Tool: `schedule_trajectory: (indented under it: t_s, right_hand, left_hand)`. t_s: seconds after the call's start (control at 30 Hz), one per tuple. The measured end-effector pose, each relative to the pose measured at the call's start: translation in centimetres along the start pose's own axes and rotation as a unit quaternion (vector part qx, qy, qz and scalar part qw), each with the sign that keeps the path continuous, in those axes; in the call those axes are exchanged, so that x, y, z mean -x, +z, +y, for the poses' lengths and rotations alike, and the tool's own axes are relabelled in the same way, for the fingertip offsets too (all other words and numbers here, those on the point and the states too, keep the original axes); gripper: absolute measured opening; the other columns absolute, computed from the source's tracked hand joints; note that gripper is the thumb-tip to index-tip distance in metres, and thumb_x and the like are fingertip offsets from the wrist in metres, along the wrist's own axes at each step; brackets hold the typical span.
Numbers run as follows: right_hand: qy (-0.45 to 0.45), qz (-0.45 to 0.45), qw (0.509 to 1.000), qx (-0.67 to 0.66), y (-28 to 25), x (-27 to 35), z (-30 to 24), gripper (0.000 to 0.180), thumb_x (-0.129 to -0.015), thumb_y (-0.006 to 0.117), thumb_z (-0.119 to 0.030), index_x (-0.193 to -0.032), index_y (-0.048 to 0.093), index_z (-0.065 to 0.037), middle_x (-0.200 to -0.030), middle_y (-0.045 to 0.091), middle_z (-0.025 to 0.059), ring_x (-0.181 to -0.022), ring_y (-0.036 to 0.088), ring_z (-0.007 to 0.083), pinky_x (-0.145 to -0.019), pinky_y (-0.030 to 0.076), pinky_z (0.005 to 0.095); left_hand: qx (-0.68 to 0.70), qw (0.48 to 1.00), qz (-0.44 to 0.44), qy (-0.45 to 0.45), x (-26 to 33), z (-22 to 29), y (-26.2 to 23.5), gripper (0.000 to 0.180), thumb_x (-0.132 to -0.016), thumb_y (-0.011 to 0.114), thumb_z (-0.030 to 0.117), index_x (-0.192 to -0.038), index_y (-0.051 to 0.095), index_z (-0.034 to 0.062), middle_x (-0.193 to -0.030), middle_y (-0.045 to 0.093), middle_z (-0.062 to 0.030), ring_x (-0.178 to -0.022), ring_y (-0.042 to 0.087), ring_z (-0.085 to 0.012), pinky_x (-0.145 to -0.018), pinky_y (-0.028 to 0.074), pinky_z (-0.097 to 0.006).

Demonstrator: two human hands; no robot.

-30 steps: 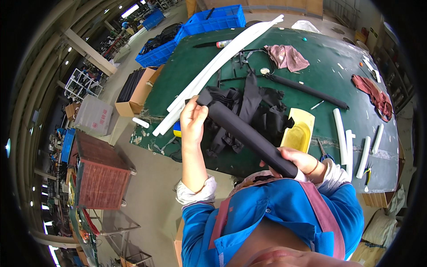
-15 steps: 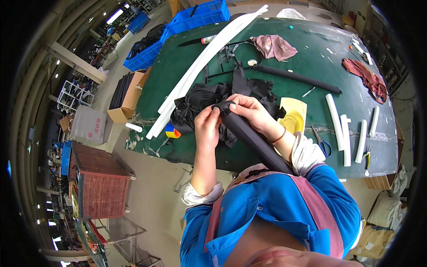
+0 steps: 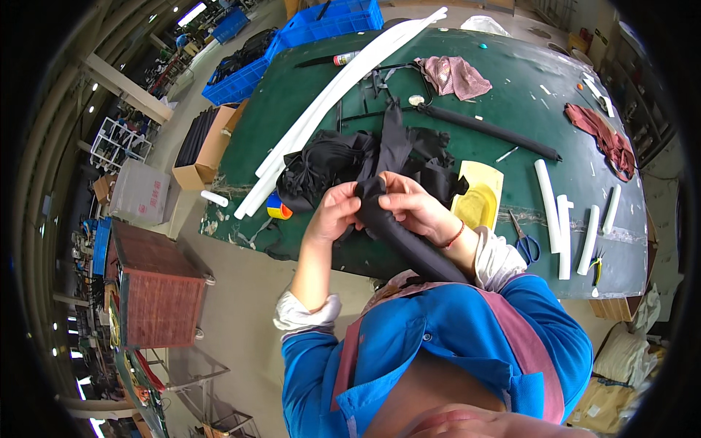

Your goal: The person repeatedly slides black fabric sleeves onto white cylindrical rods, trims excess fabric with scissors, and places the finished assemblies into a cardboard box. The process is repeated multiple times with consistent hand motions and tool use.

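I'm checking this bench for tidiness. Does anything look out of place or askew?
Mostly working clutter. The long white strips lie slantwise, their lower ends at the green table edge, and a small white tube lies just off it. Both hands hold a black tube.

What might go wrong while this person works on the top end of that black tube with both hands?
The black tube slants up from the person's chest, with the left hand and right hand both at its top end; a slip might let it slide down. The pile of black fabric lies just beyond the hands and could snag. The small roll of tape sits near the edge of the green table and might be knocked off.
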State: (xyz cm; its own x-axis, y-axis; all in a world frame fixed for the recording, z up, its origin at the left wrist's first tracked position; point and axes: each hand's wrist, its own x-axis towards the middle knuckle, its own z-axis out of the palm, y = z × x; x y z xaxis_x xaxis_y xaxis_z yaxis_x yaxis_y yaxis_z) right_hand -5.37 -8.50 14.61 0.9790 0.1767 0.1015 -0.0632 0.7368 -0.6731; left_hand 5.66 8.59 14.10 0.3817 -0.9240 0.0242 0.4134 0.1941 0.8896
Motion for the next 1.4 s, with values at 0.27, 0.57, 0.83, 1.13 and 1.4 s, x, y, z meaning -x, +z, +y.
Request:
schedule_trajectory:
  t_s: [0.27, 0.57, 0.83, 1.13, 1.4]
  right_hand:
    - [-0.1, 0.009, 0.932, 0.348, 0.5, 1.0, 1.8, 0.026, -0.074, 0.063, 0.008, -0.093, 0.049, -0.002, -0.082, 0.055, 0.0044, -0.077, 0.058, 0.0121, -0.063, 0.045, 0.0269]
    - [-0.131, -0.082, 0.86, 0.486, -3.3, 1.9, 3.9, 0.013, -0.072, 0.064, 0.003, -0.077, 0.052, -0.002, -0.074, 0.053, 0.0055, -0.068, 0.053, 0.015, -0.06, 0.041, 0.0256]
    - [-0.172, -0.12, 0.89, 0.404, -3.6, 1.7, 3.3, 0.015, -0.079, 0.057, 0.005, -0.092, 0.052, 0.0, -0.098, 0.054, 0.0083, -0.089, 0.051, 0.0135, -0.071, 0.044, 0.0229]
    - [-0.203, -0.044, 0.895, 0.394, -4.0, 1.9, 3.4, 0.014, -0.085, 0.059, -0.007, -0.092, 0.05, 0.001, -0.088, 0.053, 0.0075, -0.079, 0.052, 0.0135, -0.07, 0.044, 0.0248]
    - [-0.073, -0.064, 0.992, 0.085, -3.1, 3.1, 1.6, 0.017, -0.082, 0.062, -0.016, -0.088, 0.051, -0.004, -0.083, 0.053, 0.0003, -0.078, 0.049, 0.0069, -0.071, 0.041, 0.0213]
  left_hand:
    - [-0.223, 0.962, 0.139, 0.075, 3.5, -1.0, 4.4, 0.026, -0.072, 0.061, -0.01, -0.094, 0.06, 0.0024, -0.085, 0.057, 0.0002, -0.075, 0.054, -0.0094, -0.065, 0.044, -0.023]
    - [-0.695, 0.69, 0.01, 0.202, 6.7, -2.8, 2.9, 0.027, -0.068, 0.057, -0.007, -0.093, 0.055, 0.0014, -0.095, 0.055, -0.0099, -0.087, 0.056, -0.0267, -0.076, 0.045, -0.037]
    - [-0.731, 0.554, 0.121, 0.379, 4.7, -1.8, 3.0, 0.025, -0.059, 0.062, -0.002, -0.082, 0.057, 0.0084, -0.083, 0.061, -0.0013, -0.073, 0.056, -0.021, -0.072, 0.041, -0.035]
    - [-0.488, 0.748, 0.285, 0.348, 2.3, -6.9, 3.3, 0.014, -0.068, 0.064, 0.002, -0.077, 0.053, 0.0039, -0.064, 0.051, -0.0044, -0.049, 0.047, -0.0163, -0.047, 0.036, -0.027]
    - [-0.055, 0.968, 0.117, 0.214, 3.4, -5.7, 6.4, 0.037, -0.076, 0.063, -0.003, -0.11, 0.051, 0.0018, -0.101, 0.053, -0.0052, -0.1, 0.051, -0.0134, -0.091, 0.039, -0.028]
